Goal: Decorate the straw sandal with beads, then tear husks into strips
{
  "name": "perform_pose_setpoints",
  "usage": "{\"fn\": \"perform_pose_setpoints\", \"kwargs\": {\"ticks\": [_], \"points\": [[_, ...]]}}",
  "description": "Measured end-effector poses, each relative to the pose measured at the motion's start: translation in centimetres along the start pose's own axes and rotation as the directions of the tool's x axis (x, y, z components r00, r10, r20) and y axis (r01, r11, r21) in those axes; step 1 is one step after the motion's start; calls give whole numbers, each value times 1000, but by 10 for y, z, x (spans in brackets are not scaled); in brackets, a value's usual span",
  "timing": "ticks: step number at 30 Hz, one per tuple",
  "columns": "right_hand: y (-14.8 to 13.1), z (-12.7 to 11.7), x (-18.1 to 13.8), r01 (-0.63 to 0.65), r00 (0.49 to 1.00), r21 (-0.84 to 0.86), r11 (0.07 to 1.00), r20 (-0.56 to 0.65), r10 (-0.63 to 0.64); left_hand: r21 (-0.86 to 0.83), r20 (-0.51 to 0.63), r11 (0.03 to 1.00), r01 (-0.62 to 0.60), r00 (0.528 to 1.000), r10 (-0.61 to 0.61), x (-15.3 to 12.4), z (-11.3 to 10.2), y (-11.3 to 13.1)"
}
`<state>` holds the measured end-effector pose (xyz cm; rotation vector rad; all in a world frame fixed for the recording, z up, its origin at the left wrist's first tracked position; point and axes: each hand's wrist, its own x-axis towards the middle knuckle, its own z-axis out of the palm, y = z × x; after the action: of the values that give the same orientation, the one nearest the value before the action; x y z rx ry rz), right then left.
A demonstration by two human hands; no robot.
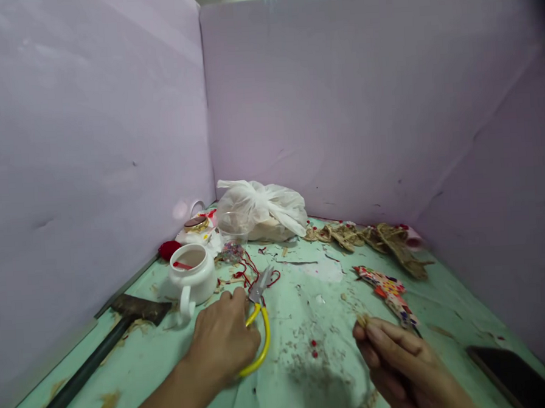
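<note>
My left hand (228, 340) is closed around one handle loop of a pair of scissors (267, 344) with yellow handles. Their metal blades point away from me over the green surface, close to a tangle of red thread (248, 271). To the right, my right hand (399, 358) pinches a small straw-coloured fibrous piece (363, 320) between thumb and fingertips; most of that piece is hidden by the fingers. Two red beads (314, 348) lie between my hands among scattered crumbs.
At left are a white mug (199, 284) and an axe-like tool (141, 308). A knotted white plastic bag (261, 207) sits at the back. Dried tan strips (398, 246), a patterned cloth-covered item (389, 289) and a dark phone-like slab (514, 374) lie right. Lilac walls (340, 103) surround the surface.
</note>
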<state>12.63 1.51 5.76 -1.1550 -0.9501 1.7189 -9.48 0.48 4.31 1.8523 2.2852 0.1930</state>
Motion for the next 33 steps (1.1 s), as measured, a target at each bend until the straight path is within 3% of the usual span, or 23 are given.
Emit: {"fn": "perform_pose_setpoints", "kwargs": {"ticks": [3, 8, 11, 15, 21, 24, 27, 29, 31, 33], "points": [[11, -12, 10, -16, 1000, 126, 992, 16, 14, -24, -33, 998, 57, 998, -58, -31, -2, -8], [31, -23, 22, -90, 996, 301, 949, 40, 82, 37, 62, 973, 226, 972, -228, -70, -2, -41], [39, -23, 24, -113, 993, 335, 935, 57, 99, 10, 16, 968, 251, 968, -251, -65, -1, -55], [41, -21, 23, -108, 994, 320, 941, 57, 95, -21, -54, 977, 213, 975, -214, -42, 5, -54], [42, -24, 22, -124, 992, 294, 948, 41, 117, 155, -65, 962, 227, 973, -219, -35, 22, -47], [45, -23, 22, -149, 989, 257, 955, 60, 138, 224, -107, 963, 148, 986, -127, -33, 17, -42], [42, -16, 26, -173, 984, 213, 962, 72, 161, 208, -167, 976, -57, 982, 93, -17, 5, -30], [37, -10, 30, -174, 985, 190, 966, 55, 167, 176, -140, 966, -189, 967, 215, -4, 1, -19], [30, -3, 35, -166, 986, 173, 971, 26, 164, 151, -124, 961, -232, 960, 251, 4, 6, -11], [25, 3, 40, -156, 987, 169, 973, -2, 158, 137, -218, 949, -284, 926, 308, 5, 21, -8]]}}
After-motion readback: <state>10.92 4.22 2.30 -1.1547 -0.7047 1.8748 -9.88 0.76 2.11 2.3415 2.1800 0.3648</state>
